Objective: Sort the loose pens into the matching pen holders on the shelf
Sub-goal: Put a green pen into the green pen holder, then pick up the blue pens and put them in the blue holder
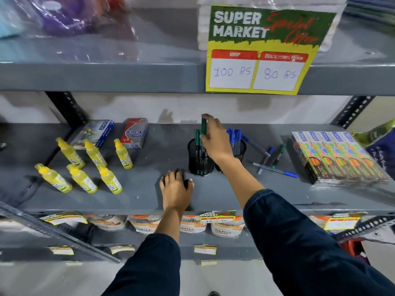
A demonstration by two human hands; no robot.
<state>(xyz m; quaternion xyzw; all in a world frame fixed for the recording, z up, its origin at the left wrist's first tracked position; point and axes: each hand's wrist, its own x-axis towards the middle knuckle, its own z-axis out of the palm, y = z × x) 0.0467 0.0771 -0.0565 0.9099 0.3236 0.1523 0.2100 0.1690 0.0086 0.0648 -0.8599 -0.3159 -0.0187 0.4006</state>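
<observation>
Two black mesh pen holders stand mid-shelf. The left holder (199, 162) contains green pens. The right holder (241, 148), partly hidden behind my wrist, contains blue pens (234, 135). My right hand (215, 139) grips a green pen (204, 125) upright just above the left holder. My left hand (176, 189) rests palm down on the shelf in front of the holders, fingers curled, holding nothing that I can see. Loose pens (274, 168), blue ones and a green one (279, 155), lie on the shelf right of the holders.
Several yellow bottles (85, 165) stand at the left. Two small boxes (133, 133) lie behind them. Colourful boxes (339, 157) sit at the right. A price sign (260, 54) hangs from the upper shelf edge. Packets fill the shelf below.
</observation>
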